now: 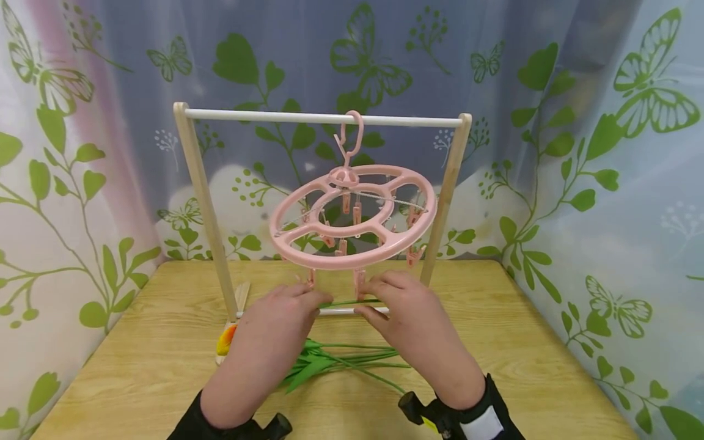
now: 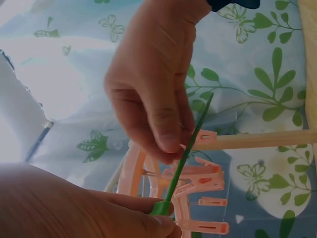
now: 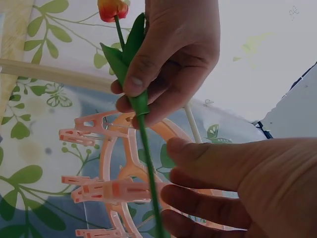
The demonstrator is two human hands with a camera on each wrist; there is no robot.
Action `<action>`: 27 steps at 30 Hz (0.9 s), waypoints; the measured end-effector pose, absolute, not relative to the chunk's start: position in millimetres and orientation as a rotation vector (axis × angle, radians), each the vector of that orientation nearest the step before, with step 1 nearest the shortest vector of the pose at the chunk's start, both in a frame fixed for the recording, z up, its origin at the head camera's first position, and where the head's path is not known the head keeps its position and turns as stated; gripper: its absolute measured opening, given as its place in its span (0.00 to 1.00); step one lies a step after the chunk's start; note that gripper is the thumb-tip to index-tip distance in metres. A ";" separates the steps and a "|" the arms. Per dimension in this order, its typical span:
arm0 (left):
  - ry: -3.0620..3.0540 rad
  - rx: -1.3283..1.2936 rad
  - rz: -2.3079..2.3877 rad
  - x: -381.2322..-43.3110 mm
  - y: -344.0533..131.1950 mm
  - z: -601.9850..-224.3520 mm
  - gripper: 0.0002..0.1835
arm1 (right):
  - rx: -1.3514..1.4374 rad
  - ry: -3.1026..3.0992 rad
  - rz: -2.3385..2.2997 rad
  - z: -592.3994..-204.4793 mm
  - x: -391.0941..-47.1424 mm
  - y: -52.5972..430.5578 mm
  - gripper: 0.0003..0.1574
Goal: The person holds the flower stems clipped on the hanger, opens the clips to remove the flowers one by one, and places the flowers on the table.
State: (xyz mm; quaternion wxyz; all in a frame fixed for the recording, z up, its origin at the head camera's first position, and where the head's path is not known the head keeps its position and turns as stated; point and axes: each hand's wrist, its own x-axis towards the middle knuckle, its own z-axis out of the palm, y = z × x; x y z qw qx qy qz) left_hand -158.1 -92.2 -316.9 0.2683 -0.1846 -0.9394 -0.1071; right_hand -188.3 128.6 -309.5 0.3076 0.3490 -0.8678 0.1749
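Observation:
My left hand (image 1: 283, 324) pinches an artificial tulip (image 3: 141, 104) around its leaf base, with the red-orange bloom beyond the hand in the right wrist view. The tulip's green stem (image 1: 352, 302) points right, under the pink round clip hanger (image 1: 352, 263). Beside that stem is my right hand (image 1: 412, 311), its fingers loosely extended and apart in the right wrist view. The right fingertips reach close to a pink clothespin (image 1: 360, 283) hanging from the hanger's front rim. The hanger tilts on its hook, and more clothespins (image 2: 205, 226) dangle below it.
A wooden stand with a white top bar (image 1: 264, 116) carries the hanger. On the wooden table (image 1: 528, 366), several green stems and leaves (image 1: 313, 363) lie below my hands. An orange-yellow bloom (image 1: 225, 340) shows left of my left wrist. Patterned curtains (image 1: 621, 201) surround the table.

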 end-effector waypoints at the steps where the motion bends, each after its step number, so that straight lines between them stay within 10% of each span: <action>1: -2.524 -0.502 -0.305 -157.7 -92.6 -316.5 0.11 | 0.922 -2.319 0.461 -310.0 -188.8 128.3 0.18; 27: -2.488 -0.463 -0.318 -163.4 -114.0 -307.8 0.12 | 0.823 -2.351 0.521 -319.9 -203.0 125.9 0.09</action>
